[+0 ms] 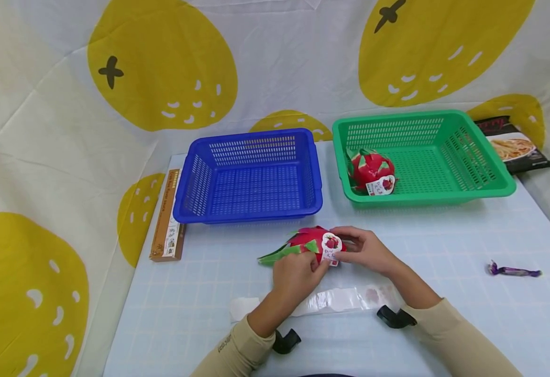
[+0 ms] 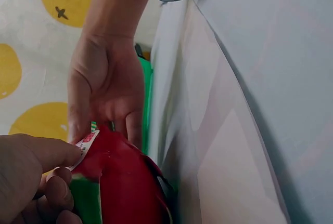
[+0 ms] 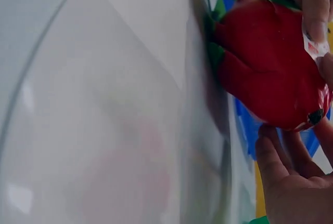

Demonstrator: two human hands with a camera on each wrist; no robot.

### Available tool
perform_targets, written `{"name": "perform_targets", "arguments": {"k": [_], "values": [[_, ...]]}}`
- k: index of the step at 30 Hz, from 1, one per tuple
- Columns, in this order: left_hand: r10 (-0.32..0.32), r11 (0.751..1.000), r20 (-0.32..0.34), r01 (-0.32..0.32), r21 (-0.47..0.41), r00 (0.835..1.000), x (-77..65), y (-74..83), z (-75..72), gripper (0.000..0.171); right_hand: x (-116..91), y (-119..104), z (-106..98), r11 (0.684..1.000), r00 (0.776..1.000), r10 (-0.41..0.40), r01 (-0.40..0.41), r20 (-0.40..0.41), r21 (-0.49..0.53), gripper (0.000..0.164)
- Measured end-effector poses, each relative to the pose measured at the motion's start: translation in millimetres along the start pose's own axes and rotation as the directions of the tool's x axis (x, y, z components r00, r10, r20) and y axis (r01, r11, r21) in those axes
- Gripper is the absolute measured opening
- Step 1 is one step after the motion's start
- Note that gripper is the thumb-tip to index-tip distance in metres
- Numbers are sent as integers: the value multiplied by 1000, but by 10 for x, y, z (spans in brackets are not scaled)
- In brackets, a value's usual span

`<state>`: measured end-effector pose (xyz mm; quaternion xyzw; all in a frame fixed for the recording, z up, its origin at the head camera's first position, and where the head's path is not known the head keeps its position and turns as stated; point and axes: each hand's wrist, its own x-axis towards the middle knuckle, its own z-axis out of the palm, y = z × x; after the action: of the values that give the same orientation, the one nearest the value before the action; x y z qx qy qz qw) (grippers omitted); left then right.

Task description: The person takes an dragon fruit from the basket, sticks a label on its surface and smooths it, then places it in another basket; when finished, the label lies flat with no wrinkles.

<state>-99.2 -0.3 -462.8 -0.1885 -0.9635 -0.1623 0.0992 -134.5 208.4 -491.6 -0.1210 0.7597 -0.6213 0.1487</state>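
Note:
A red dragon fruit point(image 1: 307, 239) with green leaf tips lies on its side in front of the baskets. A white label point(image 1: 330, 247) with a fruit picture sits on its right end. My left hand point(image 1: 296, 273) pinches the label's near edge, its other fingers curled beside the fruit. From the right, my right hand point(image 1: 363, 251) holds the fruit's blunt end, thumb at the label and fingers behind. In the left wrist view, part of the label point(image 2: 88, 143) stands up from the red skin. The right wrist view shows the fruit point(image 3: 270, 63) between both hands.
A clear strip with white labels point(image 1: 336, 302) lies near the wrists. Behind stand a blue basket point(image 1: 246, 215) and a green basket point(image 1: 426, 198) holding another labelled dragon fruit point(image 1: 373, 168). Around them are a brown box point(image 1: 165, 230), a black food packet point(image 1: 515, 146) and a purple-wrapped stick point(image 1: 515, 271).

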Motion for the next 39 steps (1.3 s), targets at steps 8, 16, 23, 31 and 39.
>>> {"name": "perform_targets", "arguments": {"k": [8,16,23,31,39], "values": [[10,1000,24,-10,-13,1000,9,-14,1,41,-32,-62,90,994,1000,-20,18,-18,-107,66],[13,999,63,-10,-42,998,24,-18,-23,39,-33,-91,126,982,998,-14,3,-57,-187,68],[19,998,83,-14,-65,996,24,-31,-39,37,-31,-36,87,981,999,-51,48,-10,-187,68],[38,996,99,-29,-83,994,-22,-81,-27,38,-34,-31,85,972,996,-83,88,29,-216,69],[47,995,85,-39,-93,995,-97,-175,-52,29,-34,-105,51,979,997,-58,67,50,-192,66]]}}
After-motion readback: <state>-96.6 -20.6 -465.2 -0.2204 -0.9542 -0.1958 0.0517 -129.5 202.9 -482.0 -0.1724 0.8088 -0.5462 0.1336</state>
